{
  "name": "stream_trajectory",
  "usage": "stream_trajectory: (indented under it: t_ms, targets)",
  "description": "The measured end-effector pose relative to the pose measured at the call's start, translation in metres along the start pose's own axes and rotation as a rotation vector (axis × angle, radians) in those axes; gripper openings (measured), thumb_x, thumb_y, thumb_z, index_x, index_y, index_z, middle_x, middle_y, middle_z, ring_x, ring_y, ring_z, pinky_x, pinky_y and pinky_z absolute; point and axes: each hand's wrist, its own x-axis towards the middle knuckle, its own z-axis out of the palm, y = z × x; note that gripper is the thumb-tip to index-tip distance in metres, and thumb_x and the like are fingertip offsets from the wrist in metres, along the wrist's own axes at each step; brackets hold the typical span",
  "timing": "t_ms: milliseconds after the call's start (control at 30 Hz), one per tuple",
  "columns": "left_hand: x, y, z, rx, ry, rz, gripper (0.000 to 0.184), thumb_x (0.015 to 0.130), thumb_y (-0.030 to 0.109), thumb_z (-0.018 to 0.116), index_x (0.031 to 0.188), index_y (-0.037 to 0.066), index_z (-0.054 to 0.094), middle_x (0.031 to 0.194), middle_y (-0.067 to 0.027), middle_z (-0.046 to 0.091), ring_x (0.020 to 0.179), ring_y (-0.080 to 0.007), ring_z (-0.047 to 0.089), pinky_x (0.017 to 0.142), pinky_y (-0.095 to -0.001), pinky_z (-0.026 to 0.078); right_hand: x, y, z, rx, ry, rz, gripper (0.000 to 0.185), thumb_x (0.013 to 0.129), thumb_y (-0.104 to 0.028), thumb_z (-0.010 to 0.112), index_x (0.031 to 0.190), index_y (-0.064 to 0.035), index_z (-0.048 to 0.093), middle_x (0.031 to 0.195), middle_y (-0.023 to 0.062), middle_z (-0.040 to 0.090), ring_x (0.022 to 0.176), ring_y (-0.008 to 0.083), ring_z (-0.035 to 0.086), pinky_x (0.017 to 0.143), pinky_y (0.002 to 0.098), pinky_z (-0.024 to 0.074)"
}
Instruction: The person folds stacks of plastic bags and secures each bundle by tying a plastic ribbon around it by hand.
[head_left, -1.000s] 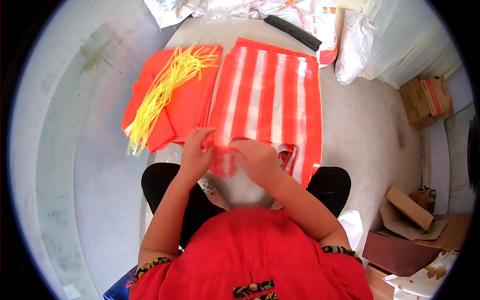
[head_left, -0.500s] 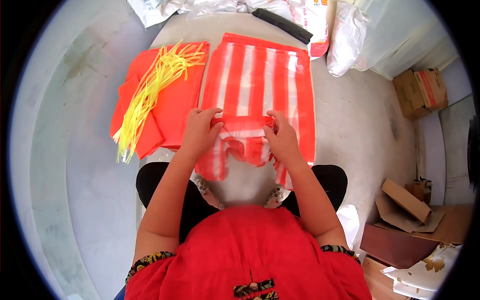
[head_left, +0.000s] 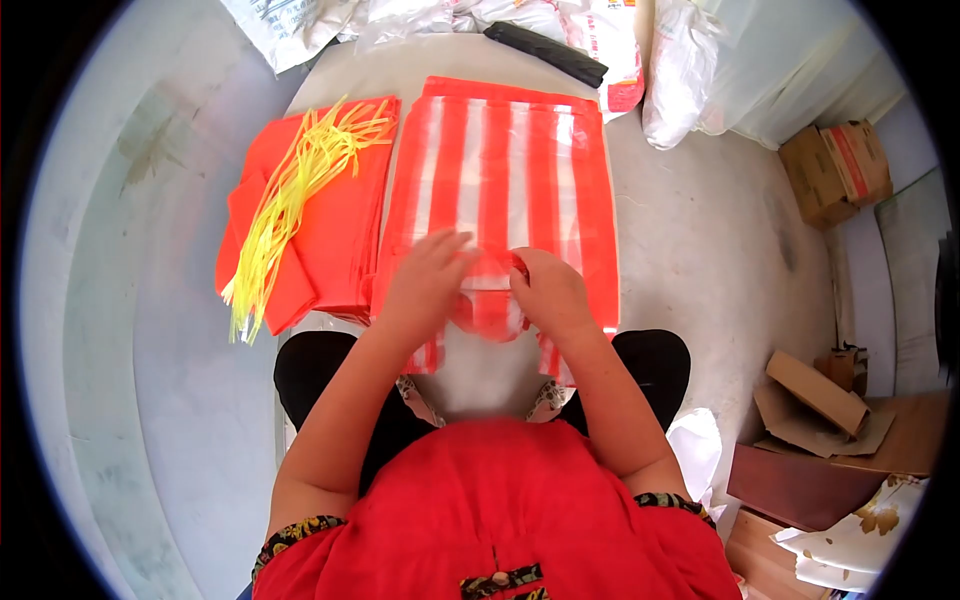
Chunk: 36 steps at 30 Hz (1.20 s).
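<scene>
A stack of red-and-white striped plastic bags (head_left: 495, 185) lies in front of me, its lower end hanging over the near edge. My right hand (head_left: 550, 290) pinches a bunched fold of the top striped bag, thumb and fingers closed round it. To its left, my left hand (head_left: 432, 280) lies against the same bag, its fingers smeared by motion, so its grip is not clear. Between both hands the plastic is bunched, with a loop of it drooping below. Left of the stack are folded red plastic bags (head_left: 345, 200) with a bundle of yellow strips (head_left: 285, 205) on top.
A black rolled plastic bundle (head_left: 545, 52) lies at the far end, before white sacks (head_left: 610, 40). To the right stand a closed cardboard box (head_left: 835, 172) and an opened carton (head_left: 815, 400). My knees (head_left: 650, 375) flank the near edge.
My left hand has shifted right and slightly down, closer to the right hand. The stretched edge of the striped bag between them is now bunched together. The whole view has shifted slightly.
</scene>
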Motion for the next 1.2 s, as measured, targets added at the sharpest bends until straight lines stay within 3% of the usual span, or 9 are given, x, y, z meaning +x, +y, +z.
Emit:
stream_trajectory:
  t_ms: [167,367,467,667,767,867,933,1067,1200]
  targets:
    - [-0.002,0.016,0.014,-0.124,-0.204,0.069,0.052,0.085,-0.006,0.059,0.135,0.010,0.063,0.147,-0.0114,0.058,0.141,-0.0350,0.048,0.115,-0.0506,0.039,-0.006,0.000,-0.002,-0.104,0.053,-0.028,0.031,0.095,-0.021,0.066,0.123,-0.0068,0.069,0.110,0.0120,0.069,0.095,0.0328,0.069,0.082,0.0413,0.0558]
    - [-0.006,0.012,0.018,-0.146,-0.200,0.082,0.055,0.085,-0.007,0.057,0.137,0.010,0.062,0.148,-0.0118,0.057,0.140,-0.0359,0.049,0.115,-0.0511,0.038,-0.035,0.012,-0.013,-0.014,-0.004,-0.509,0.030,0.081,0.002,0.069,0.109,-0.0075,0.067,0.131,0.0092,0.061,0.121,0.0322,0.058,0.093,0.0429,0.0543]
    - [-0.004,0.014,0.011,-0.123,-0.241,0.093,0.055,0.083,-0.003,0.065,0.136,0.012,0.062,0.149,-0.0110,0.056,0.142,-0.0354,0.047,0.116,-0.0506,0.037,-0.043,0.018,-0.001,-0.135,0.046,-0.593,0.033,0.077,0.005,0.067,0.108,-0.0075,0.066,0.135,0.0095,0.059,0.125,0.0337,0.056,0.098,0.0446,0.0525]
    - [-0.001,0.016,0.002,-0.187,-0.316,0.045,0.065,0.082,-0.008,0.061,0.142,0.015,0.060,0.153,-0.0123,0.054,0.146,-0.0360,0.044,0.117,-0.0528,0.037,-0.036,0.020,-0.005,0.052,0.044,-0.623,0.020,0.083,0.003,0.070,0.102,-0.0025,0.070,0.135,0.0129,0.060,0.114,0.0302,0.064,0.094,0.0418,0.0554]
    - [0.004,0.023,-0.013,-0.252,-0.379,0.019,0.060,0.084,-0.003,0.064,0.142,0.015,0.061,0.154,-0.0120,0.053,0.146,-0.0347,0.044,0.118,-0.0535,0.035,-0.038,0.017,-0.001,0.573,-0.147,-0.082,0.016,0.093,-0.004,0.068,0.108,0.0005,0.073,0.135,0.0145,0.060,0.099,0.0217,0.069,0.081,0.0346,0.0588]
    - [0.004,0.020,-0.008,-0.251,-0.371,-0.007,0.052,0.089,0.003,0.064,0.139,0.013,0.063,0.155,-0.0120,0.052,0.146,-0.0347,0.043,0.119,-0.0529,0.034,-0.031,0.025,0.008,0.519,-0.061,-0.103,0.021,0.100,-0.009,0.064,0.117,0.0018,0.072,0.135,0.0147,0.060,0.087,0.0147,0.070,0.069,0.0285,0.0580]
    - [0.006,0.014,0.000,-0.277,-0.375,-0.038,0.046,0.093,0.005,0.063,0.138,0.011,0.064,0.154,-0.0121,0.052,0.146,-0.0347,0.044,0.119,-0.0503,0.034,-0.029,0.025,0.003,0.511,-0.037,-0.124,0.024,0.101,-0.011,0.064,0.120,0.0011,0.071,0.137,0.0145,0.060,0.096,0.0169,0.069,0.078,0.0302,0.0577]
    - [0.001,0.005,0.016,-0.510,-0.210,-0.143,0.035,0.102,0.016,0.058,0.135,0.007,0.066,0.144,-0.0144,0.061,0.141,-0.0324,0.050,0.116,-0.0458,0.037,-0.022,0.044,-0.012,0.175,0.348,-0.137,0.033,0.104,-0.018,0.061,0.133,-0.0027,0.064,0.140,0.0139,0.059,0.117,0.0200,0.062,0.100,0.0340,0.0517]
    - [0.002,0.008,0.011,-0.715,-0.240,-0.339,0.037,0.104,0.017,0.057,0.138,0.003,0.063,0.147,-0.0181,0.059,0.141,-0.0323,0.050,0.116,-0.0407,0.038,-0.021,0.083,-0.029,0.465,0.322,0.114,0.043,0.106,-0.023,0.058,0.146,-0.0066,0.054,0.140,0.0117,0.059,0.129,0.0217,0.055,0.109,0.0348,0.0436]
